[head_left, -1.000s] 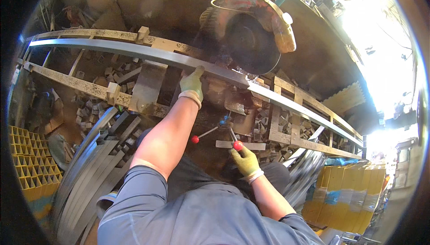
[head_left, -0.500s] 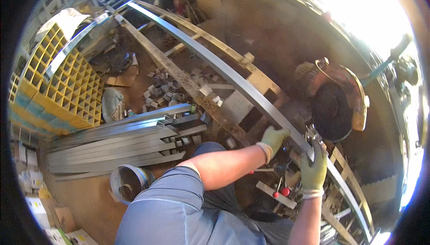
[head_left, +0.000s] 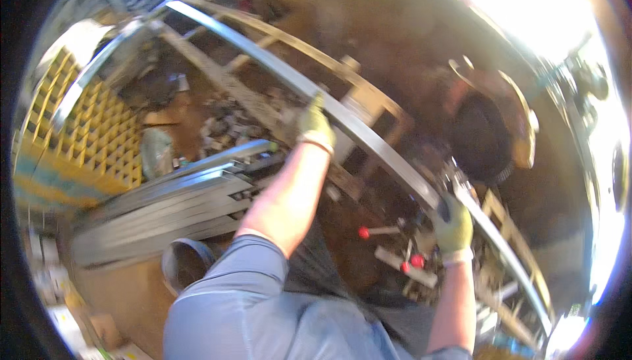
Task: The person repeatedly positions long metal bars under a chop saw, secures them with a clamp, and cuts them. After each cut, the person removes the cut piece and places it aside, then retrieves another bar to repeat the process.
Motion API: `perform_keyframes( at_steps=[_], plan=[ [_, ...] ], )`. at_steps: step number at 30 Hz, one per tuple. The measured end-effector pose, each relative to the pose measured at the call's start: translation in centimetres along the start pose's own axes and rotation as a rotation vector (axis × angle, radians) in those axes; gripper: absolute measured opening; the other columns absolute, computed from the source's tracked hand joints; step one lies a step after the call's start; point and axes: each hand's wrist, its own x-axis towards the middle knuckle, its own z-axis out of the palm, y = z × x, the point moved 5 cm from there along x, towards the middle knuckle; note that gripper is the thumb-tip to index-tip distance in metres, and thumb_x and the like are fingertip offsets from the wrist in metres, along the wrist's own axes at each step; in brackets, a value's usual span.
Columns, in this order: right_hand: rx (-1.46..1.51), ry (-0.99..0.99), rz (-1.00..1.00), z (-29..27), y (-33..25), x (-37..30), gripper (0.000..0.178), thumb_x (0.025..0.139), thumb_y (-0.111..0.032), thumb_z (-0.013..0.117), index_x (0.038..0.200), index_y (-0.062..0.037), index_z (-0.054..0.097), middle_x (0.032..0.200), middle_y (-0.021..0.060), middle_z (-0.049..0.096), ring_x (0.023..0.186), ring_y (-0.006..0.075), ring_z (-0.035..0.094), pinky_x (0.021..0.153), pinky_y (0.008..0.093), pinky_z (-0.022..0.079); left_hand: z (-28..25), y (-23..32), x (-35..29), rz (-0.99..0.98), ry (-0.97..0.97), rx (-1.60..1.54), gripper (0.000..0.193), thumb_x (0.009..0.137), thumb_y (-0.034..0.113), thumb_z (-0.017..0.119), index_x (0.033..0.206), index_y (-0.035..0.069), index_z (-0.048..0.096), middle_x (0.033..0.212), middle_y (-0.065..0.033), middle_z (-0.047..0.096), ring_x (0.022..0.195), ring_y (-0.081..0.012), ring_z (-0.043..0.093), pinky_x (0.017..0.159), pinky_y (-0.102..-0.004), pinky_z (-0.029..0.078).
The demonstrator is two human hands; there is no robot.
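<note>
A long square metal tube (head_left: 375,142) slants across from the far left to the middle right. My left hand (head_left: 317,125), in a yellowish-green glove, grips it about midway. My right hand (head_left: 453,227), gloved the same way with dark fingertips, is closed at the tube's near end; its fingers are partly blurred. Just past that hand, a second length of metal tube (head_left: 503,254) runs to the lower right, offset from the first. A metal clamp (head_left: 453,174) sits beside the offset. Beyond it stands a saw with a large dark round disc (head_left: 484,136).
Red-knobbed levers (head_left: 417,261) lie below my right hand. A wooden-railed frame (head_left: 224,77) runs under the tube. Stacked metal tubes (head_left: 158,221), a bucket (head_left: 184,264) and a yellow grid rack (head_left: 99,129) are at left. Small cut-offs (head_left: 227,126) litter the floor.
My left hand has moved far along the tube, up and left. My right hand has shifted slightly left and down. The tube's near end now sits out of line with the lower-right length.
</note>
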Motion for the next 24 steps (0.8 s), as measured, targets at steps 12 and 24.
perform_keyframes(
  at_steps=[12, 24],
  plan=[
    [-0.102, 0.287, -0.199, -5.0, 2.9, -2.0, 0.06, 0.075, -0.016, 0.091, 0.134, -0.0137, 0.078, 0.131, 0.0136, 0.078, 0.123, 0.0397, 0.071, 0.109, 0.0517, 0.054, 5.8, 4.7, -8.8, 0.065, -0.264, 0.162, 0.04, 0.112, 0.037, 0.068, 0.123, 0.001, 0.081, 0.115, -0.0171, 0.085, 0.114, -0.0315, 0.079, 0.113, -0.0481, 0.058],
    [0.314, 0.534, -0.204, -1.6, 2.2, -5.4, 0.065, 0.073, -0.009, 0.095, 0.135, -0.0158, 0.077, 0.136, 0.0068, 0.076, 0.132, 0.0361, 0.068, 0.119, 0.0527, 0.048, 8.8, 17.1, -20.0, 0.301, -0.824, 0.19, 0.077, 0.1, 0.043, 0.087, 0.15, -0.008, 0.057, 0.145, -0.0234, 0.069, 0.141, -0.0364, 0.064, 0.132, -0.0546, 0.044]
  ],
)
